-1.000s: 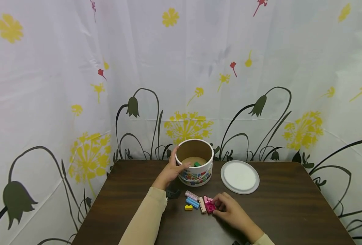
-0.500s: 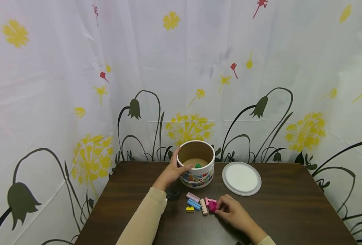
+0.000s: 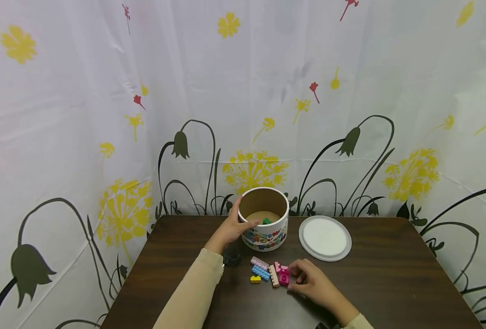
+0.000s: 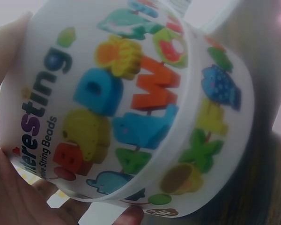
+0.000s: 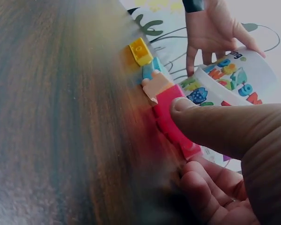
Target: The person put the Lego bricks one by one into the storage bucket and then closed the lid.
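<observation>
A white tub [image 3: 269, 240] with colourful letter and animal prints stands at the back of the table. My left hand [image 3: 229, 230] grips its left side, thumb at the rim. Inside the tub lies a green brick [image 3: 266, 221]. In front, my right hand [image 3: 314, 284] pinches a magenta toy brick [image 5: 168, 115] between thumb and fingers, close over the table. Just left of it lie a peach brick [image 3: 273, 276], a light pink brick [image 3: 277, 266], a blue brick [image 3: 261, 273], a pale lilac brick [image 3: 259, 262] and a yellow brick [image 3: 255, 279].
A round white lid [image 3: 325, 237] lies on the dark wooden table [image 3: 374, 274], right of the tub. Behind the table's far edge hangs a white curtain [image 3: 210, 73] with flower prints.
The magenta brick has turned in my right fingers and shows a different face. My left hand and the tub stay in place; the head view has shifted slightly.
</observation>
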Demonstrator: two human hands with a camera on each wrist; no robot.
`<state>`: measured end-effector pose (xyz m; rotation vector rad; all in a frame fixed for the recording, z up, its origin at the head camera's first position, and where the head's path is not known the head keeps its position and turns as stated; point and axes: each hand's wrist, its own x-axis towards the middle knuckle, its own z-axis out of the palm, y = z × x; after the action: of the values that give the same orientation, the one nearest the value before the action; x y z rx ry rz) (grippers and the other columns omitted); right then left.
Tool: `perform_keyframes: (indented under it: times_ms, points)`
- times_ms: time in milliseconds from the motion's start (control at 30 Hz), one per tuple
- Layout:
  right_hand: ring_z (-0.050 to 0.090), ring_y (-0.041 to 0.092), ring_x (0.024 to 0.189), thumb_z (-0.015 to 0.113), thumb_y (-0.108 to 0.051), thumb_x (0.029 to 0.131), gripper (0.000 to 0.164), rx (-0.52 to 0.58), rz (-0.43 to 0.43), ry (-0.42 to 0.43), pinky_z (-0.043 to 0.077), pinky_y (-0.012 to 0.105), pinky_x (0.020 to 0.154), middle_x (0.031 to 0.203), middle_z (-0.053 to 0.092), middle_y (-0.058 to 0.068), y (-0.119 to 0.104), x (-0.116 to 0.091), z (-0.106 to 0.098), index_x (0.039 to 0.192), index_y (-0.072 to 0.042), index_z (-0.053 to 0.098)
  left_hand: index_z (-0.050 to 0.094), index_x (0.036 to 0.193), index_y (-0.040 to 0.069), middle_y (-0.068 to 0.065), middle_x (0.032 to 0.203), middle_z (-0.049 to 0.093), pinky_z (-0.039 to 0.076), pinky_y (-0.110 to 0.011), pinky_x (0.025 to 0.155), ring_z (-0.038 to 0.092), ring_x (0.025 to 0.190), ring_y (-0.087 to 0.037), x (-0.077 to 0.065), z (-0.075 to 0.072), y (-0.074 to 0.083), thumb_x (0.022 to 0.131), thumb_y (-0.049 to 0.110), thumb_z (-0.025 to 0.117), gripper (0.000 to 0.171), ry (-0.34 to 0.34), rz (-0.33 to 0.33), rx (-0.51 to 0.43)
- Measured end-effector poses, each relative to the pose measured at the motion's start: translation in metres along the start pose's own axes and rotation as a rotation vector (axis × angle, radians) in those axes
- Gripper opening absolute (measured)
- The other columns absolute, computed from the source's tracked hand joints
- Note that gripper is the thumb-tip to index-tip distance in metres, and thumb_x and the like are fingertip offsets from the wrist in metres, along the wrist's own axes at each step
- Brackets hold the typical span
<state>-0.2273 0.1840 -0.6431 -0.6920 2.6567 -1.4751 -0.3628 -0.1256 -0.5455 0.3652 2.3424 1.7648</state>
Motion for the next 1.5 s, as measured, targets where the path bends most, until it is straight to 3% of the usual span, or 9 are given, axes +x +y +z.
perform_keyframes:
  times_ms: [133, 367, 533, 600, 733, 867, 1133, 1300, 1500]
  points:
    - [0.060, 0.008, 0.088, 0.092, -0.022, 0.089, 0.032, -0.043, 0.006, 0.001, 0.054, 0.026, 0.078, 0.109, 0.063, 0.003, -0.002, 0.000, 0.001, 0.115, -0.018, 0.073, 0.007, 0.177, 0.032, -0.024, 0.177, 0.013, 0.034, -0.068, 0.125, 0.030, 0.158, -0.052, 0.000, 0.001, 0.000, 0.092, 0.045, 0.087, 0.117, 0.007, -0.004, 0.002]
    - [0.055, 0.009, 0.089, 0.097, -0.037, 0.082, 0.049, -0.088, 0.087, -0.009, 0.050, 0.024, 0.077, 0.107, 0.058, 0.003, -0.015, 0.000, 0.007, 0.121, -0.021, 0.072, 0.005, 0.177, 0.033, -0.026, 0.179, 0.010, 0.033, -0.070, 0.125, 0.029, 0.159, -0.053, 0.000, 0.003, -0.001, 0.090, 0.049, 0.089, 0.121, 0.015, -0.031, 0.027]
    - [0.056, 0.007, 0.086, 0.094, -0.031, 0.087, 0.032, -0.104, 0.110, 0.038, 0.050, 0.025, 0.075, 0.100, 0.060, -0.001, -0.017, 0.001, 0.005, 0.112, -0.025, 0.075, 0.005, 0.177, 0.034, -0.025, 0.179, 0.010, 0.034, -0.070, 0.124, 0.032, 0.158, -0.052, 0.003, 0.005, -0.001, 0.089, 0.051, 0.089, 0.123, 0.009, -0.031, 0.046]
    - [0.058, 0.008, 0.086, 0.091, -0.027, 0.090, 0.027, -0.030, 0.132, 0.015, 0.051, 0.025, 0.074, 0.100, 0.062, 0.000, -0.014, 0.000, 0.001, 0.111, -0.022, 0.074, 0.006, 0.177, 0.034, -0.024, 0.179, 0.011, 0.034, -0.070, 0.124, 0.032, 0.157, -0.052, 0.004, 0.006, 0.000, 0.089, 0.052, 0.089, 0.123, 0.013, -0.031, 0.048]
    - [0.066, 0.014, 0.089, 0.084, -0.021, 0.097, 0.030, 0.274, 0.225, -0.048, 0.057, 0.027, 0.076, 0.107, 0.069, 0.007, -0.003, -0.001, -0.011, 0.121, -0.008, 0.071, 0.006, 0.177, 0.034, -0.025, 0.178, 0.012, 0.034, -0.070, 0.124, 0.032, 0.157, -0.052, 0.004, 0.007, -0.001, 0.089, 0.051, 0.089, 0.122, 0.014, -0.035, 0.047]
    - [0.069, 0.018, 0.093, 0.082, -0.017, 0.099, 0.039, 0.487, 0.289, 0.035, 0.062, 0.033, 0.081, 0.110, 0.072, 0.011, 0.000, 0.004, -0.023, 0.130, 0.001, 0.067, 0.006, 0.177, 0.034, -0.025, 0.179, 0.010, 0.034, -0.070, 0.124, 0.030, 0.158, -0.052, 0.003, 0.007, -0.004, 0.089, 0.049, 0.089, 0.122, 0.019, -0.046, 0.030]
    - [0.070, 0.024, 0.105, 0.073, -0.016, 0.105, 0.039, 0.496, 0.170, 0.196, 0.062, 0.030, 0.090, 0.121, 0.071, 0.014, -0.031, 0.046, -0.062, 0.138, 0.002, 0.064, 0.006, 0.177, 0.034, -0.025, 0.178, 0.011, 0.033, -0.070, 0.124, 0.031, 0.158, -0.053, 0.002, 0.010, -0.007, 0.091, 0.048, 0.088, 0.120, 0.024, -0.026, 0.016]
    - [0.070, 0.026, 0.116, 0.073, -0.020, 0.106, 0.042, 0.653, 0.125, 0.279, 0.060, 0.029, 0.097, 0.124, 0.070, 0.008, -0.060, 0.088, -0.073, 0.141, 0.001, 0.061, 0.006, 0.177, 0.035, -0.025, 0.176, 0.014, 0.036, -0.068, 0.123, 0.034, 0.155, -0.052, 0.003, 0.007, -0.006, 0.089, 0.050, 0.089, 0.121, 0.032, -0.024, 0.016]
    - [0.069, 0.021, 0.117, 0.065, -0.013, 0.110, 0.037, 0.816, 0.025, 0.270, 0.058, 0.031, 0.104, 0.127, 0.067, 0.004, -0.083, 0.137, -0.071, 0.144, 0.000, 0.056, 0.006, 0.176, 0.036, -0.025, 0.176, 0.013, 0.035, -0.068, 0.124, 0.034, 0.155, -0.051, 0.001, 0.003, -0.005, 0.091, 0.048, 0.088, 0.119, 0.027, -0.028, 0.025]
